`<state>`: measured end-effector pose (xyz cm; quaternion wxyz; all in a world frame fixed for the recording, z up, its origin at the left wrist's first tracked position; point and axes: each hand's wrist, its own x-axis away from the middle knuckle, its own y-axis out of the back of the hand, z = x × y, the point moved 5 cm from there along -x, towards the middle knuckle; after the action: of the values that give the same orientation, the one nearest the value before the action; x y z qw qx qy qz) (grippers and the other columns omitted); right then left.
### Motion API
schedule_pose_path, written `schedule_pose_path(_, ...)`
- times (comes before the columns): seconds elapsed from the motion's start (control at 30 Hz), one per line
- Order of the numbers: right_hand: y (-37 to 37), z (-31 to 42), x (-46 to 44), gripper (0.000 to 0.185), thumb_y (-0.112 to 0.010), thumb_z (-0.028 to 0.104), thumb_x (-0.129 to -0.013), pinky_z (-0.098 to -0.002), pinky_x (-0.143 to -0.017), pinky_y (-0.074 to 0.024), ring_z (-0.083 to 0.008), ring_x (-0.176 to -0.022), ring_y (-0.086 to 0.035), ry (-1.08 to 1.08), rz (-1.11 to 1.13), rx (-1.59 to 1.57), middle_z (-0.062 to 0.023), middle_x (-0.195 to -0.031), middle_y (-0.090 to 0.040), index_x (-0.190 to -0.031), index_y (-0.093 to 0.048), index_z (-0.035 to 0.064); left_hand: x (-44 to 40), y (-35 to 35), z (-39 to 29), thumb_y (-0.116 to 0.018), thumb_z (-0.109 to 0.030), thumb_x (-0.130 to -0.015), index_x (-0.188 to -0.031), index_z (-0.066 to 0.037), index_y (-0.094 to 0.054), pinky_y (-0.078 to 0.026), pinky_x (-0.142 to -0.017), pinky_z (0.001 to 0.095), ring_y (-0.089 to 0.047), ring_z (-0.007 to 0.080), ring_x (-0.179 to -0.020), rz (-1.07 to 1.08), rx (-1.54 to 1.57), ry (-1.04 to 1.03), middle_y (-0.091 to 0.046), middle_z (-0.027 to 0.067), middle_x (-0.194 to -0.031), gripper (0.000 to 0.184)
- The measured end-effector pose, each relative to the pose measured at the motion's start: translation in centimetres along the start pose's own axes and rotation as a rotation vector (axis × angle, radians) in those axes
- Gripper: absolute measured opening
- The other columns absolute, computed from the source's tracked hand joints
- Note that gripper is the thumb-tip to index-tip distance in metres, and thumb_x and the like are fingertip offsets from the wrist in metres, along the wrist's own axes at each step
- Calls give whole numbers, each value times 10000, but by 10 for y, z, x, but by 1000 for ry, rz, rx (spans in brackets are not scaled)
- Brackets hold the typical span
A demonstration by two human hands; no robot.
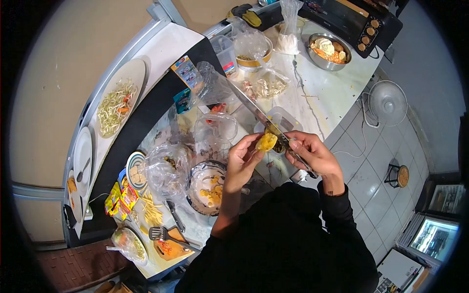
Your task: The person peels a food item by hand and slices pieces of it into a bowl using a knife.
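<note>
Over the tabletop (337, 93), to the right of the plate (199, 180), the left hand's (244, 160) fingers pinch a yellow chunk (266, 142). The right hand's (313, 152) fingers wrap around the knife's (254, 108) handle; the blade seems to meet the chunk's far edge. Yellow pieces (213, 197) lie in the plate, a plastic bag (168, 171) left of it.

Marbled countertop (334, 97) with metal bowl (318, 60), plastic bags (287, 43)

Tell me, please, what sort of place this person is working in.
It looks like a kitchen, though home or eatery I cannot tell: there is a black oven, a slotted spatula, and a long knife in the right hand, with yellow food in the left hand.
</note>
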<state>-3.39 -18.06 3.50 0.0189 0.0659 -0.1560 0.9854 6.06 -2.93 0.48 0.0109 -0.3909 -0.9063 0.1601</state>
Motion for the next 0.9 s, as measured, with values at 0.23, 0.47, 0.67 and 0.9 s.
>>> schedule_pose_path(0.23, 2, -5, 0, 376, -464, 255, -1017, -189, -434, -292, -40, -493, -382, -6, -45, -181, 9, -682, -503, -1290, -522, 2, -14, -1, 10, -599, -78, -931, -1241, 71, -525, -427, -968, 274, -569, 157, -1085, 102, -23, -38, -592, 83, -1150, 352)
schedule_pose_path(0.47, 6, -11, -3, 373, -440, 239, -1021, -201, -427, -306, -60, -480, -373, -34, -134, -272, -45, -702, -518, -1309, -499, 9, -16, -13, 16, -561, -187, -969, -1290, 33, -464, -468, -912, 336, -585, 180, -991, 52, 376, 1, -586, 99, -1143, 400)
schedule_pose_path(0.67, 9, -11, -4, 375, -476, 274, -1011, -188, -428, -308, -54, -486, -408, 7, -195, -325, -15, -731, -531, -1280, -547, 23, -12, -2, 41, -518, -215, -989, -1286, -6, -447, -464, -916, 339, -563, 179, -1030, -86, 561, 36, -558, 102, -1196, 370)
schedule_pose_path(0.9, 6, -3, -1, 325, -485, 226, -1009, -192, -431, -303, -51, -491, -410, 11, -244, -159, -16, -722, -540, -1263, -507, 25, -17, -6, 31, -461, -238, -1013, -1274, -3, -461, -469, -918, 325, -553, 165, -1060, -171, 514, 17, -555, 103, -1211, 351)
